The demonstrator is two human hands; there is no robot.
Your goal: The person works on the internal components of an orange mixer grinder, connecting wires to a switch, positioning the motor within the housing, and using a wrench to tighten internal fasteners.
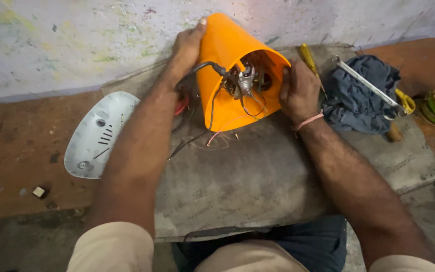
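Gripping a smooth orange plastic cone-shaped housing (pixel 226 75) from both sides, the left hand (pixel 186 50) lies flat along its narrow upper flank, fingers wrapped onto the shell, while the right hand (pixel 299 90) clasps the wide open rim. Between the hands, inside the opening, sits a small metal motor assembly (pixel 247 78) with thin black wires (pixel 212 108) trailing toward the left wrist. The housing rests tilted on a worn grey mat over the rough surface (pixel 247 176). Beyond the right hand lie a yellow-handled screwdriver (pixel 308 56), a crumpled dark cloth (pixel 361 95) and a long steel wrench (pixel 368 85). Left of the left forearm lies a curved white plastic cover (pixel 96 136).
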